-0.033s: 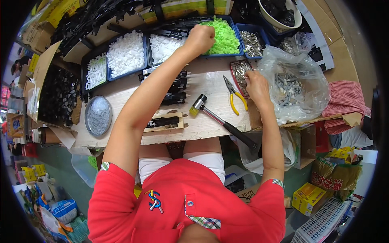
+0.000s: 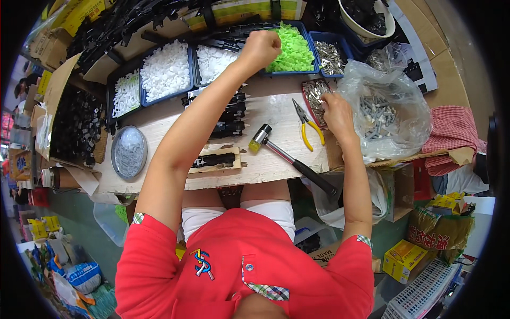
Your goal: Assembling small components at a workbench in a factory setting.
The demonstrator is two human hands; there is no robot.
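A: State the position of each hand.

B: The left hand (image 2: 260, 49) is at the far side of the bench (image 2: 276, 114), fingers clenched into a fist over the bin of green parts (image 2: 295, 50). Whether the fist encloses a part, I cannot tell. The right hand (image 2: 336, 112) rests at the right, on a small tray of metal pins (image 2: 314, 94); its fingers curl down into the pins, and a grasp cannot be confirmed.

A: List the hazards.

B: First, the hammer (image 2: 289, 158): its handle projects past the near edge of the bench. A knock from the right forearm is likely to tip it off towards the lap.

Second, the clear bag of metal parts (image 2: 388, 114) lies just beside the right hand, mouth slack. A snagged wrist could spill it.

Third, the pliers (image 2: 306, 123) lie between hammer and tray, close to the hand's return path.

A: And the workpiece?

B: A black part sits on a wooden block (image 2: 215, 159) near the middle front, untouched. The left forearm crosses above it; a dropped elbow could shift it.
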